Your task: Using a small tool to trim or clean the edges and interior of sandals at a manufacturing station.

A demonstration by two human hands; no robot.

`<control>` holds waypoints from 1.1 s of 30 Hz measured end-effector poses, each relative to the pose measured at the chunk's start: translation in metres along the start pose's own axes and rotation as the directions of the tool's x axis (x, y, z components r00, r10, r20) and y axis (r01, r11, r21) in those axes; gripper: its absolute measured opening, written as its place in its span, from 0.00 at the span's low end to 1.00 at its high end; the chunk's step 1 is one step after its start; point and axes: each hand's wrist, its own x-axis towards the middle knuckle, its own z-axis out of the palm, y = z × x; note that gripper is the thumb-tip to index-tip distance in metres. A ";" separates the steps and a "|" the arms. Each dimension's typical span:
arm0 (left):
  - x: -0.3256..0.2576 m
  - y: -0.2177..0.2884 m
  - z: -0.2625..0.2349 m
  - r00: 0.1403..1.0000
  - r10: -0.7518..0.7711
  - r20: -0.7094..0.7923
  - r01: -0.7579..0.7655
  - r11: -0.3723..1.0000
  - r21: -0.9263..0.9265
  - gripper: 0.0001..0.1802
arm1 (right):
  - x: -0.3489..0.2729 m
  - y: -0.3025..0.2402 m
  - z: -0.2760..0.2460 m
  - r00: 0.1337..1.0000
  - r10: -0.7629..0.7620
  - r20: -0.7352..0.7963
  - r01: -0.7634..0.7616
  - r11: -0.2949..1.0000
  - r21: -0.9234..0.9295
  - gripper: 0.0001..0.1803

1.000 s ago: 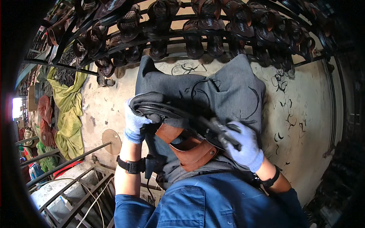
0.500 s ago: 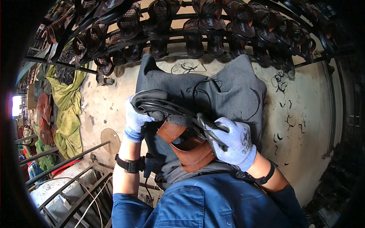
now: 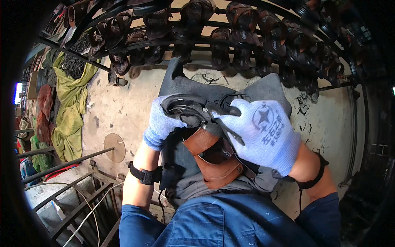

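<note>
Looking down from the head camera, a person in blue sleeves works over a grey cloth (image 3: 263, 88) spread across the lap. At the cloth's centre sits a black sandal sole (image 3: 183, 108) atop a brown leather sandal (image 3: 214, 158). Left of the sole, the gloved left hand (image 3: 161, 123) is clamped around its edge. Right of the sole, the gloved right hand (image 3: 263, 131) is closed around black pliers (image 3: 224, 117), whose tips meet the sole. Beyond the cloth, a curved metal rack (image 3: 230, 41) holds rows of brown sandals.
</note>
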 end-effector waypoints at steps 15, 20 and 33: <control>0.019 0.031 0.010 0.959 0.194 0.206 -0.249 0.925 0.286 0.26 | -0.012 0.004 -0.019 0.991 0.053 -0.122 -0.052 0.999 0.008 0.24; 0.024 0.036 0.009 0.959 0.183 0.217 -0.242 0.927 0.288 0.25 | 0.006 0.008 -0.040 0.993 -0.105 -0.060 0.093 0.980 -0.175 0.23; -0.021 0.023 0.044 0.994 0.103 -0.021 -0.104 0.994 -0.043 0.31 | -0.021 0.000 -0.091 0.995 -0.069 0.074 0.084 0.973 -0.217 0.19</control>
